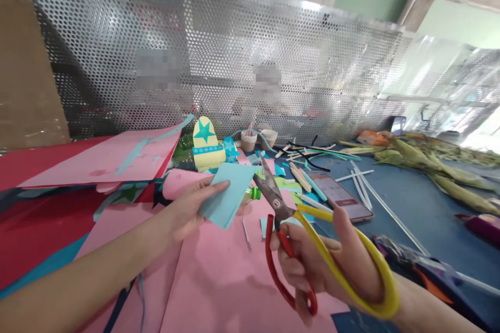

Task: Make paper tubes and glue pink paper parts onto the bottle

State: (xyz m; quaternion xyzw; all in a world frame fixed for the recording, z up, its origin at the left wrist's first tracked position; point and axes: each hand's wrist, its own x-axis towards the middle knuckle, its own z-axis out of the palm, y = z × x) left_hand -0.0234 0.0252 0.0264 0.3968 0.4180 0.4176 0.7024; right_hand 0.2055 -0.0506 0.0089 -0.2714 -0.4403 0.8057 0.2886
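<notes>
Between the thumb and fingers of my left hand (195, 203) is a folded piece of light blue paper (230, 192). My right hand (312, 265) grips a pair of scissors (276, 200) with one red and one yellow handle. The scissor blades are parted and point up, close to the right edge of the blue paper. Below both hands lies a large pink paper sheet (219, 281). A green bottle neck (254, 194) shows behind the blue paper, the rest of it partly hidden.
Pink and red sheets (105, 158) are stacked at left. A star-decorated yellow paper piece (203, 135) and paper cups (249, 141) stand behind. On the right are a phone (339, 195), glue sticks (308, 179), corn husks (429, 161) and a glue gun (422, 270). A perforated metal panel (234, 36) rises behind.
</notes>
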